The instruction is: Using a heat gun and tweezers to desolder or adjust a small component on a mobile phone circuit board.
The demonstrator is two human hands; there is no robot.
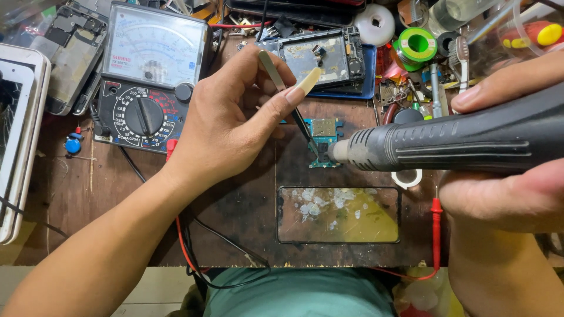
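Note:
My left hand (232, 117) pinches metal tweezers (289, 100), whose dark tips reach down to a small blue-green circuit board (324, 132) on the scorched wooden bench. My right hand (505, 176) grips a thick black hot-air handle (470, 141) held sideways. Its metal nozzle (341, 151) points left at the board's lower edge, right beside the tweezer tips.
An analogue multimeter (147, 76) stands at the back left, with red and black leads trailing to the front edge. A stained glass panel (339, 215) lies in front of the board. An opened phone (320, 58), solder reel (417, 44) and loose tools crowd the back; phone parts (17, 135) lie at left.

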